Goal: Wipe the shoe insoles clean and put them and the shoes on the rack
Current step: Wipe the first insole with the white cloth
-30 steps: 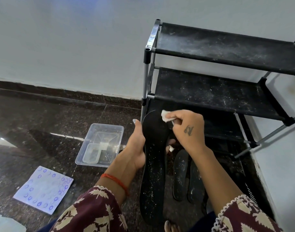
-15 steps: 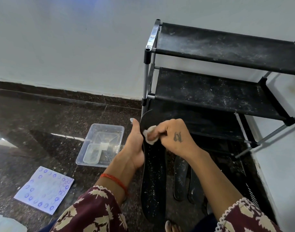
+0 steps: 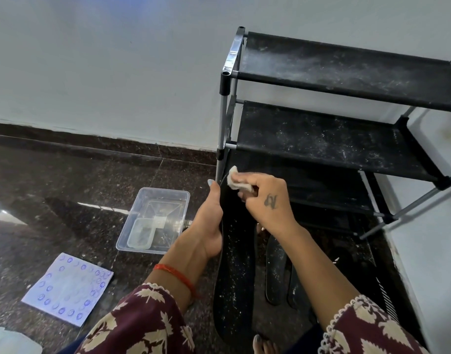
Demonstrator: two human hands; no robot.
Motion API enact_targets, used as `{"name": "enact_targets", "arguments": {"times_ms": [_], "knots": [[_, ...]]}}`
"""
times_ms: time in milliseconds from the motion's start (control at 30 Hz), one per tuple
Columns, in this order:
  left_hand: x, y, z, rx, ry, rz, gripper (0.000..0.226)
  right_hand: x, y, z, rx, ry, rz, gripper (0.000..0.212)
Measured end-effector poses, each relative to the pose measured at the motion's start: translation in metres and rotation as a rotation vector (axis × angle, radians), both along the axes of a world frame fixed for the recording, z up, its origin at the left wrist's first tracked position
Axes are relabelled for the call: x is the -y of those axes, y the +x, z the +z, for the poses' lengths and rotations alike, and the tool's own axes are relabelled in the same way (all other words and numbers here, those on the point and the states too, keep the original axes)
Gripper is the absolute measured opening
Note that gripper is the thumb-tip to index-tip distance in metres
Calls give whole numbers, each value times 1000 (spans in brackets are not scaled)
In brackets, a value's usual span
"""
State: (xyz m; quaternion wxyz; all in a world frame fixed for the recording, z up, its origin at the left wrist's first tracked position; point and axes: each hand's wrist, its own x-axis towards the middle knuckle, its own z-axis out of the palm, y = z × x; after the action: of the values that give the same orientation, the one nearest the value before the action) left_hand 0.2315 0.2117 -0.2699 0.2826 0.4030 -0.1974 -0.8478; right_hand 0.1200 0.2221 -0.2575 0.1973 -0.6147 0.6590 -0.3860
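White, crumpled cloth pad (image 3: 235, 180) is sitting pinched between the thumb and curled fingers of the right hand (image 3: 266, 200), pressing against the top end of a long black insole (image 3: 235, 256). I am seeing the left hand (image 3: 208, 223) gripping the insole's left edge, thumb lying straight up along it; its other fingers are hidden behind the insole, so I cannot tell how they are curling. The insole is standing nearly upright on its heel, its matte surface flecked with pale dust, its lower tip cut off behind a toe at the frame's bottom. Just behind it, two more dark insoles (image 3: 276, 272) are lying flat on the floor, partly covered by the right forearm. The black fabric-shelved rack (image 3: 334, 65) with metal tubes is standing beyond, its shelves dusty, its right side running out of frame. To the left on the speckled dark stone floor (image 3: 65, 190), a clear plastic tub (image 3: 155, 221) holding a smaller container and a blue-printed sheet (image 3: 68, 287) are resting.
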Motion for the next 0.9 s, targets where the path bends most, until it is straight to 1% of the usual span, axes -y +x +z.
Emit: {"name": "enact_targets", "arguments": {"times_ms": [100,200,267,300,333,400,433,467,567,667,800,900], "knots": [[3,3,1,-30,27,36,85,-4,1,7,29,19,159,31],[4,3,3,-45,54,41,85,-6,-6,9,-52,140,230,31],[4,3,3,-10,49,42,84,-6,-15,6,-178,175,186,28],[5,3,3,13,38,44,83,-5,-19,5,-244,152,106,28],[5,3,3,26,25,43,81,-4,-22,4,-266,105,-3,28],[4,3,3,32,8,29,81,-4,-22,5,-208,-21,-180,33],[3,3,3,34,7,22,81,-4,-21,6,-178,-62,-203,35],[2,3,3,38,6,17,80,-3,-18,5,-173,-68,-182,36],[1,2,3,51,5,5,80,-2,-12,0,-276,-9,-56,41],[2,3,2,36,20,21,81,-4,-11,4,-298,50,-58,44],[2,4,2,29,28,29,82,-9,-9,13,-355,145,-97,36],[3,4,4,3,65,70,81,-10,-9,15,-274,231,-18,28]]}}
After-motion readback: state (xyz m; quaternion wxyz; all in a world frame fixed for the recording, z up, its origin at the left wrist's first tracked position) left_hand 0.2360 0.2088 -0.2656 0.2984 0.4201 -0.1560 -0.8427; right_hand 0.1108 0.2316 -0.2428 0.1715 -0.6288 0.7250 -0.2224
